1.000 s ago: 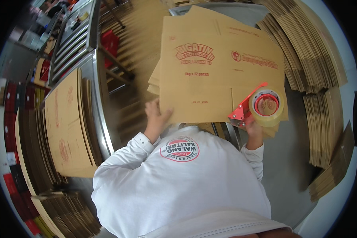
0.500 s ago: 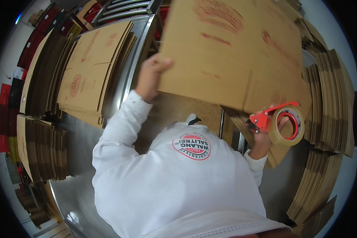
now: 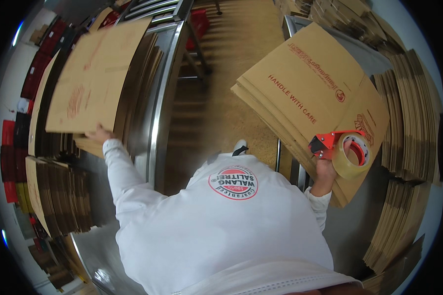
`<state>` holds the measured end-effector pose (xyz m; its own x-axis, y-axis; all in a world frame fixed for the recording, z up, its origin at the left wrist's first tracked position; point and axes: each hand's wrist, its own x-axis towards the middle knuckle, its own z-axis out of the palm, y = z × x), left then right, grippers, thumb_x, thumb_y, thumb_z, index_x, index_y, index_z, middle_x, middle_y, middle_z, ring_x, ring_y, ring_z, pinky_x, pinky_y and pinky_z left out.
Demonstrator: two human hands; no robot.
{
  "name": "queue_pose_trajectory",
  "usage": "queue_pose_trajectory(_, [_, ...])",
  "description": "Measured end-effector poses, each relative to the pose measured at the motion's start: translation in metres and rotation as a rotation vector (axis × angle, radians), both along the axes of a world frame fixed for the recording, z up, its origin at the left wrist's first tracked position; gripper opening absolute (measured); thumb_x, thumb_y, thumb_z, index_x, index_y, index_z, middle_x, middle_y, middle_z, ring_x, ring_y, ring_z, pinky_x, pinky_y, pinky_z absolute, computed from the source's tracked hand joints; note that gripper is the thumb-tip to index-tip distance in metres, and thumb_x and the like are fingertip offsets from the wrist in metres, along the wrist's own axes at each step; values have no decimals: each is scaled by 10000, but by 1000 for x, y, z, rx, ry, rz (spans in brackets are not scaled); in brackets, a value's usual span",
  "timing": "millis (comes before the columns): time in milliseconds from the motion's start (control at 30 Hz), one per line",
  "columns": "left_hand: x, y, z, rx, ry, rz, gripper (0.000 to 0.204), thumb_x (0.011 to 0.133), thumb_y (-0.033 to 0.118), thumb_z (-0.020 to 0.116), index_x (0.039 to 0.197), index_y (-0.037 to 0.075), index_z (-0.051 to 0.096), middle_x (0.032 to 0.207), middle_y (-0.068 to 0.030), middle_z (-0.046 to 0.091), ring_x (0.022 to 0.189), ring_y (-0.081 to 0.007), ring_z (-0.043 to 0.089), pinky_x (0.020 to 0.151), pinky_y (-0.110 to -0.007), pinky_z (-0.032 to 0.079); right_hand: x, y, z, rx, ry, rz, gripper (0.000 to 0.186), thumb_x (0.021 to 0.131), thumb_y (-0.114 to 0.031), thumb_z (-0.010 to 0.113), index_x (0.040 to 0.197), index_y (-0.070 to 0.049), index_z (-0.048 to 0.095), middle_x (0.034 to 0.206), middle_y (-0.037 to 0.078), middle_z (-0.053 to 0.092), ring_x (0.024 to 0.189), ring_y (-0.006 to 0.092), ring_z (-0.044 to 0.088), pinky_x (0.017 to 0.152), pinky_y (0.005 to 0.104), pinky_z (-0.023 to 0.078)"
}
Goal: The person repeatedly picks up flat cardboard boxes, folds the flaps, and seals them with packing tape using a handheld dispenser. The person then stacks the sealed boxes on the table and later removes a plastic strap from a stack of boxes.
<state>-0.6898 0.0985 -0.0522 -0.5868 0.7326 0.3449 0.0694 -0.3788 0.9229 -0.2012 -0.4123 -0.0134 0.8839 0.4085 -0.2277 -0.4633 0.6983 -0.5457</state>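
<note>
My left hand [image 3: 101,134] grips the near edge of a flattened cardboard box [image 3: 96,73]. That box is slightly blurred and overlies a stack of flattened boxes [image 3: 133,105] on my left. In my right hand [image 3: 326,172], closed round it, is a red tape dispenser [image 3: 325,142] with a wide roll of clear tape [image 3: 340,164]. The dispenser is over the near corner of another pile, whose top flattened box [image 3: 310,83] has red print. Part of my right hand's grip is hidden behind the tape roll.
A metal table [image 3: 155,113] runs along my left, with a roller conveyor [image 3: 157,10] beyond it. Further bundles of flattened boxes stand at the far left [image 3: 59,196] and right [image 3: 413,118]. Between the tables lies brown floor [image 3: 236,64]; a red crate [image 3: 198,27] is under the conveyor.
My left hand has carried the flattened box from above the right pile across to the left stack. The right pile's printed top is now uncovered. My right hand keeps the tape dispenser nearly in place.
</note>
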Motion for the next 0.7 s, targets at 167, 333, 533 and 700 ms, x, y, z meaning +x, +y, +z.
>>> queue_pose_trajectory(167, [-144, 45, -35, -760, -96, -103, 278, 813, 52, 634, 1082, -19, 617, 973, -142, 641, 804, -289, 623, 683, -434, 520, 18, -1, -38, 307, 23, 135, 377, 943, -370, 579, 1202, -97, 559, 1160, 58, 631, 1089, 202, 581, 975, 437, 446])
queue_pose_trajectory(333, [80, -26, 35, -74, 1404, 349, 475, 811, 221, 694, 1206, -12, 570, 1159, -218, 615, 1038, -357, 589, 887, -488, 456, 4, 15, -21, 157, -55, -17, 345, 941, -357, 591, 1179, -109, 566, 1129, 39, 620, 1065, 170, 577, 964, 385, 440])
queue_pose_trajectory(533, [429, -161, 30, 606, 1150, -1218, 517, 763, 131, 704, 1246, 29, 549, 1273, -203, 539, 1199, -392, 474, 1029, -467, 367, -15, 33, -2, -412, -428, -131, 230, 892, -281, 665, 987, -119, 532, 867, -31, 498, 777, 54, 494, 679, 252, 424])
queue_pose_trajectory(700, [559, -326, 21, 885, 1461, -1786, 599, 886, 497, 550, 1430, 300, 395, 1521, -101, 307, 1412, -421, 190, 1072, -675, 179, -23, 4, 13, -364, -447, -268, 258, 835, -140, 680, 1000, -95, 486, 890, -11, 495, 799, 66, 477, 761, 237, 404])
